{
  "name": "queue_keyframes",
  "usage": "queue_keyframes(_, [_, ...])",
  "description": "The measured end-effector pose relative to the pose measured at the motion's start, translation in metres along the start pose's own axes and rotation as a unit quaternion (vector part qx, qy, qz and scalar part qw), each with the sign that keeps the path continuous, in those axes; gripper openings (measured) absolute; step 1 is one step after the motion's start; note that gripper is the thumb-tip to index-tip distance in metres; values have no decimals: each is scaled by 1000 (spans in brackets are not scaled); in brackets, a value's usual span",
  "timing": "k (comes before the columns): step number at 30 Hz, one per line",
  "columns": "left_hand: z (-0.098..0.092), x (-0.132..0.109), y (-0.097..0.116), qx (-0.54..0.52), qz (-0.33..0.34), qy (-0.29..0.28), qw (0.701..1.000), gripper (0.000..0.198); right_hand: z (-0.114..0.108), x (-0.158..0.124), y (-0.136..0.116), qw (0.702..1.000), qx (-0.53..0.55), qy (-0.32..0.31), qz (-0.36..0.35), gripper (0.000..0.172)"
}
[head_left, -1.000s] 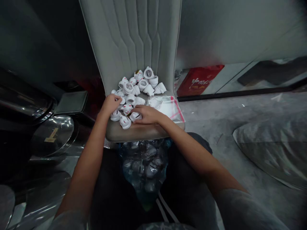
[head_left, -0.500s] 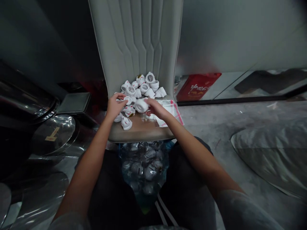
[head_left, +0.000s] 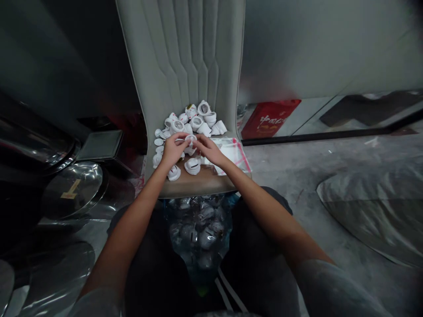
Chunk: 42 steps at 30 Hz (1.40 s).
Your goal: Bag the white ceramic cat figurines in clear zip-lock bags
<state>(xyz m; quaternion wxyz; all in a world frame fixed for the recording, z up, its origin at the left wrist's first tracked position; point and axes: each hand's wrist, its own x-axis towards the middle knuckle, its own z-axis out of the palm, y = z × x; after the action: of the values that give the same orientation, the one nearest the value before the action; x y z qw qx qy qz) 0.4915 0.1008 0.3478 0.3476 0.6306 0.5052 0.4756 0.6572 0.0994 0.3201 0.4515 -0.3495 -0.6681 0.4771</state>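
My left hand point(head_left: 172, 150) and my right hand point(head_left: 209, 149) meet over the front of the chair seat, fingers closed around a small white round lid point(head_left: 191, 138). Just beneath it shows a white piece, partly hidden by my fingers; whether it is joined to the lid I cannot tell. In front of my hands a white cat-shaped coin bank point(head_left: 192, 166) rests on the seat, a dark slot in it. Another white bank point(head_left: 173, 173) lies by my left wrist. Loose white discs point(head_left: 158, 142) are left of my left hand.
Several hollow white cat figures point(head_left: 197, 122) are heaped against the backrest of the grey chair point(head_left: 185, 44). A clear plastic bag point(head_left: 234, 154) with pink edging lies at the seat's right. Between my knees hangs a bag of white figures point(head_left: 201, 229). Steel cylinders point(head_left: 74, 189) stand left.
My hands have come together around the round lid. The white figure that was in my right hand is gone from it, and a bank now sits at the seat's front.
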Motion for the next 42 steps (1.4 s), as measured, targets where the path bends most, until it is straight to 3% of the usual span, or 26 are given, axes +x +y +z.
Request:
queue_keyframes(3, [13, 0, -1, 74, 80, -42, 993, 19, -6, 2, 2, 996, 69, 34, 43, 51])
queue_keyframes(6, [19, 3, 1, 215, 130, -78, 965, 23, -22, -4, 5, 996, 31, 60, 52, 55])
queue_keyframes(11, [23, 5, 8, 451, 47, -34, 891, 40, -56, -27, 5, 978, -168, 124, -19, 57])
queue_keyframes(14, [25, 3, 4, 510, 9, -50, 858, 44, -67, -44, 6, 968, -218, 118, -32, 49])
queue_keyframes(18, [27, 3, -11, 450, 48, -16, 892, 50, -70, -62, 8, 954, -267, 130, 43, 31])
queue_keyframes(22, [28, 7, -15, 374, 101, 11, 922, 48, -63, -68, 2, 916, -373, 104, 101, 21])
queue_keyframes(27, [25, -1, 5, 252, 130, 40, 958, 55, -59, -61, -12, 853, -497, -20, 158, 21])
queue_keyframes(32, [19, -26, 27, 199, 160, 16, 967, 68, -65, -47, -20, 837, -520, -35, 169, 29])
queue_keyframes(35, [19, -41, 34, 193, 194, -2, 962, 65, -66, -40, -21, 850, -496, -20, 178, 37])
queue_keyframes(37, [20, -53, 35, 184, 204, 8, 961, 61, -64, -37, -20, 876, -453, 1, 169, 39])
queue_keyframes(42, [28, -88, 32, 142, 179, 66, 971, 61, -48, -39, -23, 964, -251, 71, 44, 18])
